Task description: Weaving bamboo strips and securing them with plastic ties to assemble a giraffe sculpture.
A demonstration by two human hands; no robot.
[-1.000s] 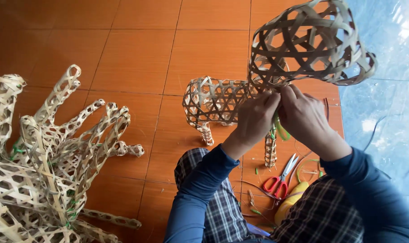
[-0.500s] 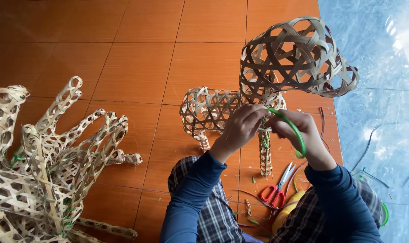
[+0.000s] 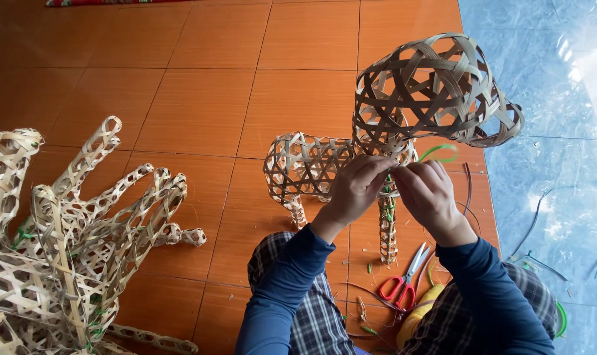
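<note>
Woven animal: a bamboo-strip figure (image 3: 311, 164) stands on the orange tile floor (image 3: 200, 98) at centre, its large open-weave head (image 3: 436, 92) up at 1 o'clock and its body stretching toward 9 o'clock.
Left hand: the left hand (image 3: 354, 190) sits at the figure's neck, its grip narrow, fingers pinched on the weave just below the head.
Right hand: the right hand (image 3: 430, 194) is just beside the left, at 3 o'clock of it, grip closed on a green strip (image 3: 440, 152) that loops up and out toward 1 o'clock.
Front leg: a slim woven leg (image 3: 388, 227) drops straight down between the two wrists to the floor.
Scissors: red-handled scissors (image 3: 404, 283) lie on the floor at 6 o'clock of the hands, near the person's checked trousers (image 3: 311, 322).
Yellow thing: a yellow object (image 3: 420, 315) lies just beside the scissors; what it is cannot be told.
Woven heap: a pile of long woven tubes (image 3: 75, 243) fills the 8 o'clock corner, well apart from the hands.
Blue sheet: a blue floor covering (image 3: 548, 197) runs down the 3 o'clock side, with loose strips on it.
</note>
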